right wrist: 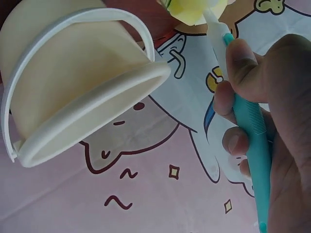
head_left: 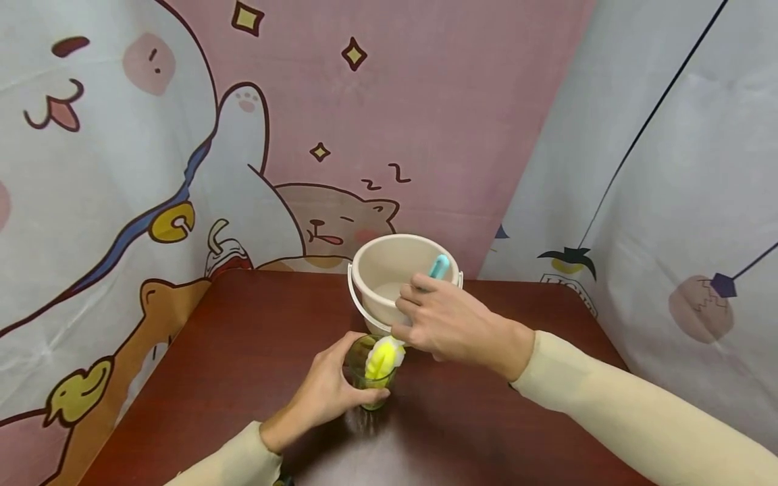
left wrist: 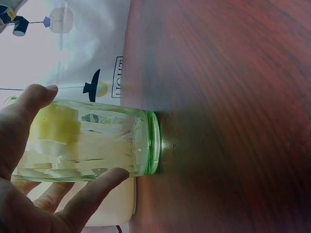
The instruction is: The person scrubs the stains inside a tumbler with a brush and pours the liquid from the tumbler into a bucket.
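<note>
My left hand (head_left: 331, 385) grips a clear green-tinted drinking glass (left wrist: 104, 138), thumb on one side and fingers on the other. In the left wrist view the glass's thick base is close over the table. My right hand (head_left: 446, 317) holds a bottle brush by its teal handle (right wrist: 250, 116), fingers curled round it. The brush's yellow and white sponge head (head_left: 384, 358) is in the mouth of the glass. Through the glass wall the yellow sponge (left wrist: 54, 124) shows in the upper part.
A cream bucket (head_left: 389, 270) with a white handle (right wrist: 107, 14) stands behind the glass on the dark red wooden table (head_left: 261, 331). The right hand overlaps the bucket's front right rim in the head view. Cartoon-printed cloth (head_left: 437, 101) hangs behind and at both sides.
</note>
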`<state>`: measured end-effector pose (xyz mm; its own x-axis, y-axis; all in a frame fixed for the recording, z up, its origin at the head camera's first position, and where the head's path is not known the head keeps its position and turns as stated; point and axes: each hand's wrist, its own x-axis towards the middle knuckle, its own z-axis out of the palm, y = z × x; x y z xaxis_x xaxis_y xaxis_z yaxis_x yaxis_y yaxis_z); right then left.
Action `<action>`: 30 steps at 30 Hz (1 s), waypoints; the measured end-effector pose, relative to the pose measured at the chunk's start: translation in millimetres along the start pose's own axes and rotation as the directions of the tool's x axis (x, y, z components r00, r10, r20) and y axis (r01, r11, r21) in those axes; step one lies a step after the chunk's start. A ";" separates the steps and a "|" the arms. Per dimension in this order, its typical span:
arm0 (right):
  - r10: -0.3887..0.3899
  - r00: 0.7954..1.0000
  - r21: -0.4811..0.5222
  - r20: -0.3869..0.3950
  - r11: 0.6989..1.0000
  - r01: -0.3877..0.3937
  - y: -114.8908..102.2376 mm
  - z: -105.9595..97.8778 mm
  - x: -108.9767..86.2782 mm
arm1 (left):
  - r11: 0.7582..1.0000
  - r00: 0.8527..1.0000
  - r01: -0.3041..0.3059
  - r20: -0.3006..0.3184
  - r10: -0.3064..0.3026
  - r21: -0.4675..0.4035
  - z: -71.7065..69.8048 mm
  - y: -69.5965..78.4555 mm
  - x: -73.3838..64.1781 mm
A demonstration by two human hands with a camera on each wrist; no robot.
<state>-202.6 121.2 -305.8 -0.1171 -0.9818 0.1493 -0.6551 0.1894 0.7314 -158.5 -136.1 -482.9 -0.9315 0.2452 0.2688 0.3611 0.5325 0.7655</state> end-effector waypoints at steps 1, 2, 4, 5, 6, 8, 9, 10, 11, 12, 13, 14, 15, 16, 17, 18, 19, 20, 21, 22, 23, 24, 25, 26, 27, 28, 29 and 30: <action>0.001 1.000 0.003 -0.004 1.000 -0.001 -0.9 -0.1 -0.8 | 1.000 1.000 -0.002 0.000 0.002 0.003 0.1 -0.3 0.1; 0.004 1.000 0.004 -0.010 1.000 -0.004 -1.8 -0.3 -1.7 | 1.000 1.000 0.000 0.000 0.000 0.007 0.1 -0.5 0.0; 0.009 1.000 0.006 -0.022 1.000 -0.009 -4.0 0.0 -3.3 | 1.000 1.000 0.002 -0.001 -0.002 0.011 0.5 -0.7 -0.3; 0.013 0.999 0.008 -0.031 1.000 -0.013 -5.1 0.4 -3.9 | 1.000 1.000 0.003 -0.001 -0.003 0.012 0.7 -0.8 -0.5; 0.017 0.999 0.009 -0.040 1.000 -0.017 -6.0 0.8 -4.6 | 1.000 1.000 0.009 0.002 -0.009 0.014 0.8 -0.5 -0.8; 0.022 0.998 0.009 -0.063 1.000 -0.022 -8.0 2.2 -5.7 | 1.000 1.000 0.016 0.004 -0.016 0.016 1.2 -0.6 -1.2; 0.024 0.997 0.011 -0.074 1.000 -0.023 -9.0 2.8 -6.0 | 1.000 1.000 0.018 0.006 -0.018 0.013 1.3 -0.7 -1.4; 0.025 0.996 0.011 -0.085 1.000 -0.024 -9.8 3.3 -6.4 | 1.000 1.000 0.017 0.007 -0.017 0.009 1.3 -0.8 -1.5; 0.027 0.995 0.013 -0.094 1.000 -0.025 -10.5 3.5 -6.7 | 1.000 1.000 0.014 0.006 -0.014 0.008 1.2 -0.8 -1.5; 0.027 0.994 0.014 -0.103 1.000 -0.026 -11.2 3.8 -6.9 | 1.000 1.000 0.011 0.006 -0.011 0.006 1.1 -0.8 -1.5; 0.027 0.993 0.014 -0.111 1.000 -0.026 -11.8 4.0 -6.9 | 1.000 1.000 0.009 0.004 -0.009 0.003 1.1 -1.0 -1.4; 0.025 0.992 0.011 -0.121 1.000 -0.024 -12.3 4.1 -6.6 | 1.000 1.000 0.006 0.003 -0.006 0.003 0.9 -0.8 -1.3; 0.023 0.991 0.006 -0.134 1.000 -0.023 -12.8 4.3 -6.2 | 1.000 1.000 0.001 0.002 -0.001 0.002 0.8 -0.9 -1.1; 0.021 0.989 0.002 -0.147 1.000 -0.021 -13.2 4.6 -5.5 | 1.000 1.000 -0.002 0.000 0.002 0.003 0.8 -1.0 -0.9; 0.018 0.987 -0.003 -0.162 1.000 -0.019 -13.8 5.0 -4.4 | 1.000 1.000 -0.004 -0.002 0.004 0.005 0.8 -1.1 -0.7; 0.015 0.984 -0.008 -0.178 1.000 -0.017 -14.5 5.5 -3.3 | 1.000 1.000 -0.003 -0.003 0.003 0.006 0.9 -1.2 -0.5; 0.012 0.981 -0.012 -0.194 1.000 -0.015 -15.2 6.0 -2.0 | 1.000 1.000 -0.003 -0.005 0.003 0.007 1.1 -1.5 -0.3; 0.011 0.977 -0.015 -0.211 1.000 -0.014 -15.9 6.7 -0.8 | 1.000 1.000 -0.002 -0.005 0.002 0.006 1.2 -1.5 -0.1; 0.010 0.974 -0.017 -0.226 1.000 -0.014 -16.5 7.4 0.3 | 1.000 1.000 -0.002 -0.006 0.002 0.006 1.2 -1.4 0.0; 0.010 0.971 -0.016 -0.239 1.000 -0.014 -17.1 7.9 1.3 | 1.000 1.000 -0.003 -0.006 0.003 0.003 1.4 -1.5 0.2; 0.010 0.968 -0.016 -0.250 1.000 -0.015 -17.7 8.4 2.2 | 1.000 1.000 -0.003 -0.006 0.003 0.001 1.4 -1.1 0.3; 0.013 0.966 -0.014 -0.257 1.000 -0.017 -18.3 8.9 3.1 | 1.000 1.000 -0.003 -0.006 0.003 -0.001 1.3 -0.7 0.4; 0.015 0.965 -0.012 -0.263 1.000 -0.018 -18.6 9.4 3.8 | 1.000 1.000 0.000 -0.005 0.000 -0.003 1.2 -0.4 0.3; 0.016 0.964 -0.011 -0.267 1.000 -0.020 -18.9 9.6 4.3 | 1.000 1.000 0.002 -0.003 -0.002 -0.005 1.0 0.2 0.1; 0.019 0.964 -0.009 -0.265 1.000 -0.022 -19.1 9.7 4.9 | 1.000 1.000 0.005 -0.003 -0.005 -0.003 0.8 0.6 -0.1; 0.023 0.965 -0.005 -0.263 1.000 -0.025 -19.1 9.7 5.2 | 1.000 1.000 0.008 -0.002 -0.008 -0.002 0.7 1.0 -0.1; 0.026 0.966 -0.002 -0.257 1.000 -0.027 -19.0 9.8 5.4 | 1.000 1.000 0.014 -0.002 -0.014 0.002 0.4 1.5 -0.1; 0.029 0.968 0.002 -0.250 1.000 -0.030 -18.8 9.9 5.7 | 1.000 1.000 0.019 -0.002 -0.019 0.005 0.3 1.7 0.0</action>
<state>-198.3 111.9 -325.3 0.0538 -0.9417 0.3321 -0.6526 0.2186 0.7255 -157.9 -135.0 -481.7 -0.9382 0.2334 0.2557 0.3438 0.5413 0.7673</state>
